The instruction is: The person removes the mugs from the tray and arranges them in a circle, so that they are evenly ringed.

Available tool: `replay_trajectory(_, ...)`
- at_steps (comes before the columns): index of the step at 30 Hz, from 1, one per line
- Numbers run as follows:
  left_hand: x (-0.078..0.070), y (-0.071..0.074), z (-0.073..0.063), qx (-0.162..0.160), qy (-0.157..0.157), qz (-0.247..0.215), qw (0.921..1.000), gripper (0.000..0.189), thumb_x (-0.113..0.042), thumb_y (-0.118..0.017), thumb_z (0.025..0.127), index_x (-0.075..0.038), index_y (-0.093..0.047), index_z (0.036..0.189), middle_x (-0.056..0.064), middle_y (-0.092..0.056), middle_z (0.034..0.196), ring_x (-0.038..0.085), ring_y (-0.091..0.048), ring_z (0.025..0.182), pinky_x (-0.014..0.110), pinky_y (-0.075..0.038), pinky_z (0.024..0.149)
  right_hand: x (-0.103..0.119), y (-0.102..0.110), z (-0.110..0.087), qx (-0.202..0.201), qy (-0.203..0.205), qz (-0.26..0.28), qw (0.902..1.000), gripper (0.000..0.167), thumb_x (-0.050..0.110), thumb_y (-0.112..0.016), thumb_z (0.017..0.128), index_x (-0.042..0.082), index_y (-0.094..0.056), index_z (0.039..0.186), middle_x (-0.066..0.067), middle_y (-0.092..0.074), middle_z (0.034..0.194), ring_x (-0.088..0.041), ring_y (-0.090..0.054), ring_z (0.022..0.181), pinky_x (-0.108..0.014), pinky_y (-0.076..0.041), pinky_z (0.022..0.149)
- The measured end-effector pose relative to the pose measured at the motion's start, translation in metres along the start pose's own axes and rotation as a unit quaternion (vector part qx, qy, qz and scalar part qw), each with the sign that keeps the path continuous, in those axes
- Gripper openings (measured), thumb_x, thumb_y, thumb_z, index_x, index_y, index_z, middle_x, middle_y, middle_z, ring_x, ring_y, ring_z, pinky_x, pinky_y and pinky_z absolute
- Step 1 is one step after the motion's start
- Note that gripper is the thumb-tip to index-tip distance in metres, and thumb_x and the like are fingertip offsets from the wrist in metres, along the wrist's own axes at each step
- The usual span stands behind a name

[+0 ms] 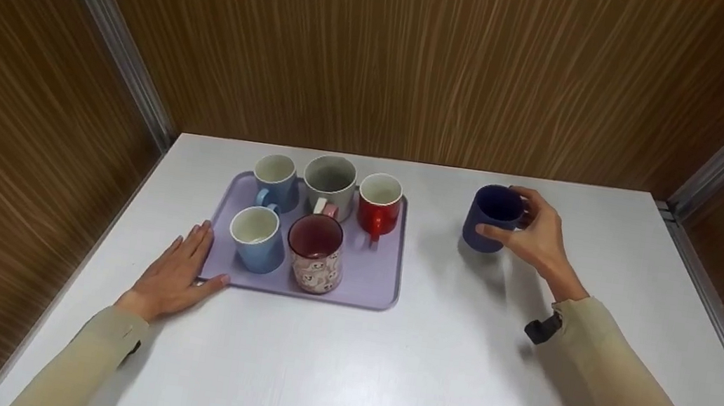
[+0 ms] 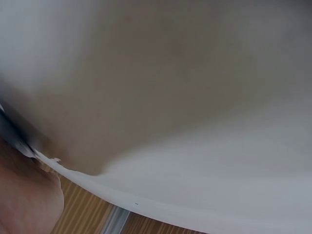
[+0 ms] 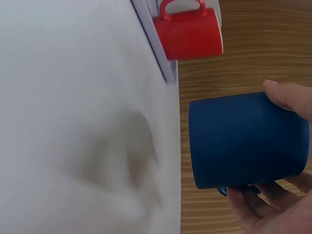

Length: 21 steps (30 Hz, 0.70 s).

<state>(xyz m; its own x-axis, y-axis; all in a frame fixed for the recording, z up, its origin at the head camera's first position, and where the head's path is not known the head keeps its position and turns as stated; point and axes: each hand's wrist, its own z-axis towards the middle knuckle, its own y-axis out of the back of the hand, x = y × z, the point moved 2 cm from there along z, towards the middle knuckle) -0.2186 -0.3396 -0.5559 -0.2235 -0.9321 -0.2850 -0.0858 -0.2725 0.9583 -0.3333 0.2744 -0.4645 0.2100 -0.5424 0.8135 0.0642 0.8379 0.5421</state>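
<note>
My right hand point(image 1: 536, 236) grips a dark blue mug point(image 3: 248, 141), thumb on one side and fingers on the other near its handle. The mug is upright, and a gap shows between its base and the table in the right wrist view. At the left, my left hand point(image 1: 173, 273) lies with fingers extended against the left front corner of a lilac tray point(image 1: 365, 281). On that tray stand a red mug point(image 1: 378, 212), a grey mug point(image 1: 330, 181), a light blue mug point(image 1: 278, 193), a second light blue mug point(image 1: 262, 250) and a patterned mug point(image 1: 317, 271) with a maroon inside.
A white table point(image 1: 338, 370) carries the tray. Wood-patterned panels point(image 1: 382, 57) rise behind it and on both sides, with metal strips at the corners. Mostly the tabletop point(image 2: 219, 165) and a shadow fill the left wrist view.
</note>
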Motion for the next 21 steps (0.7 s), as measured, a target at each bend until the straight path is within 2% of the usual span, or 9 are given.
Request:
replay_trajectory(3,0.0,0.0,0.0,0.001,0.0,0.0,1.0,0.106,-0.067,-0.053,0.102,0.002,-0.009,0.17,0.02,-0.007,0.18,0.039,-0.008,0.167,0.058,-0.009,0.135,-0.008,0.003,0.003,-0.002,-0.013,0.0,0.9999,0.091,0.032,-0.097,0.079,0.008,-0.051,0.155,-0.024,-0.058,0.151,-0.044,-0.063,0.127,-0.06,-0.052,0.11)
replay_trajectory(14,0.001,-0.001,0.001,0.004,0.004,0.002,1.0,0.108,-0.069,-0.053,0.102,0.001,-0.007,0.17,0.019,-0.004,0.18,0.039,-0.006,0.167,0.058,-0.007,0.135,-0.032,0.007,0.008,-0.001,-0.061,-0.018,0.998,0.099,0.034,-0.096,0.079,0.006,-0.044,0.159,-0.027,-0.053,0.154,-0.043,-0.059,0.13,-0.061,-0.048,0.115)
replay_trajectory(21,0.0,0.0,0.001,-0.005,0.003,0.0,1.0,0.106,-0.067,-0.054,0.102,0.002,-0.01,0.17,0.02,-0.007,0.179,0.04,-0.009,0.167,0.058,-0.009,0.135,-0.042,0.008,0.01,-0.015,-0.065,-0.019,0.9976,0.097,0.031,-0.097,0.079,0.004,-0.046,0.157,-0.028,-0.056,0.151,-0.044,-0.06,0.132,-0.058,-0.05,0.113)
